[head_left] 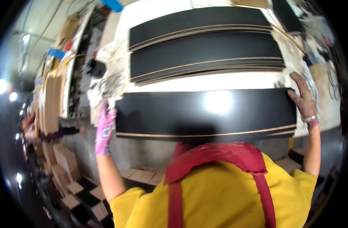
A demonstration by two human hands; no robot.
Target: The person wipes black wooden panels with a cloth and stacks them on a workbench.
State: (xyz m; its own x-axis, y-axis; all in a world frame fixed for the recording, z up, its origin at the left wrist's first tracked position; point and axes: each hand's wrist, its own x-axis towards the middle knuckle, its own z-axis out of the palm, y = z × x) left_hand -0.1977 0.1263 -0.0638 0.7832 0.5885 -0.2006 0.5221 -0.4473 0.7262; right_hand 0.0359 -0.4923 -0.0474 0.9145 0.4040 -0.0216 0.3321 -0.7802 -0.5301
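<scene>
A long black board [204, 110] with pale wooden edges lies across the near edge of a white worktable [219, 80], on top of one or two similar boards. My left hand [104, 127], in a pink glove, grips the board's left end. At the right end my right hand [304, 102], in a worn glove with a band at the wrist, clasps the board. My yellow shirt and red apron straps [219, 178] fill the lower middle and hide the floor below the board.
Two more stacks of black boards [204, 26] [206, 55] lie farther back on the table. Brown sheets [52, 98] lean at the left. Small wooden offcuts [143, 176] and blocks [67, 163] litter the floor at lower left. A yellow hose [288, 36] runs at upper right.
</scene>
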